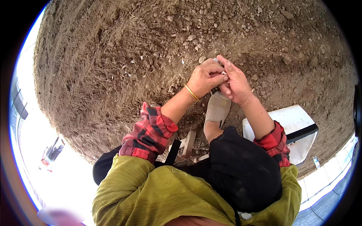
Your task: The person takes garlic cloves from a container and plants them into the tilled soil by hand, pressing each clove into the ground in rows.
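Note:
Both hands meet above the soil, just beyond a beige perforated shoe [218, 108]. My left hand [204, 75], with a yellow bangle at its wrist, has bent fingers reaching into the other palm. Its thumb and fingers pinch a small white piece [224, 73], too small to name. My right hand [237, 82] is turned partly upward, its fingers curled around the same spot and its thumb raised. A light, shiny bit [215, 60] shows between the hands near the fingertips. What lies deeper between the palms is hidden.
Dry soil [84, 70] with stones and small white scraps spreads ahead. A white box with a black band [294, 118] stands at the right, a plastic bottle [316, 162] behind it. Wooden slats [189, 142] lie beneath the legs. Another person [51, 154] is far off at the left.

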A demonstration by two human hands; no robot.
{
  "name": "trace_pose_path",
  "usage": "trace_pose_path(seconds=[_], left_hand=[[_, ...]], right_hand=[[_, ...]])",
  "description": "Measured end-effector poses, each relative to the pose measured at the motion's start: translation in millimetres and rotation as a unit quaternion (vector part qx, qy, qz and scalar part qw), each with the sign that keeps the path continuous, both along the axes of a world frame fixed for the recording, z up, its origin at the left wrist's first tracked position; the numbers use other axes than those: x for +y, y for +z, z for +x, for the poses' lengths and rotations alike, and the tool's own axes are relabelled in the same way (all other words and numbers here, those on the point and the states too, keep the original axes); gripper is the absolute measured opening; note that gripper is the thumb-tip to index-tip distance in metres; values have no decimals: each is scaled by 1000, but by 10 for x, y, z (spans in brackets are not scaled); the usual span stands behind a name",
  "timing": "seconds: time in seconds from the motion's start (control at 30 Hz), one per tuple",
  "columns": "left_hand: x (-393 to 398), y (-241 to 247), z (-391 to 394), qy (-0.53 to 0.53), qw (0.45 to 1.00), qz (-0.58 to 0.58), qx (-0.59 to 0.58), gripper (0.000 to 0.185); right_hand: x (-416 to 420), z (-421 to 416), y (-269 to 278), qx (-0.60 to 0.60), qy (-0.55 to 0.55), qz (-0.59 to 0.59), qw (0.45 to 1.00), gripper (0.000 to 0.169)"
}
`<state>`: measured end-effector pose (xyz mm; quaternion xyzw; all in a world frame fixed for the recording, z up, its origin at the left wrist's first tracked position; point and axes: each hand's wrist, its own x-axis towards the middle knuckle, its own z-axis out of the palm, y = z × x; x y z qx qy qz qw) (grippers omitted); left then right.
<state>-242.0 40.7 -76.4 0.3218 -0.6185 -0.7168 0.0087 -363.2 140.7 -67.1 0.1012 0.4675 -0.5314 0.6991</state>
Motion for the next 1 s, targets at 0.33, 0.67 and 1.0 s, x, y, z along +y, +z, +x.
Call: trace_pose_path(seconds=[0.33, 0.67, 1.0], left_hand=[[-391, -178, -351, 82, 972, -212, -68, 13], [-353, -726, -808, -210, 811, -517, -175, 12], [-81, -127, -313, 52, 998, -32, -26, 13]], right_hand=[[126, -20, -81, -72, -69, -6, 995, 26], [141, -216, -24, -13, -143, -36, 989, 20], [154, -173, -91, 29, -186, -9, 982, 36]])
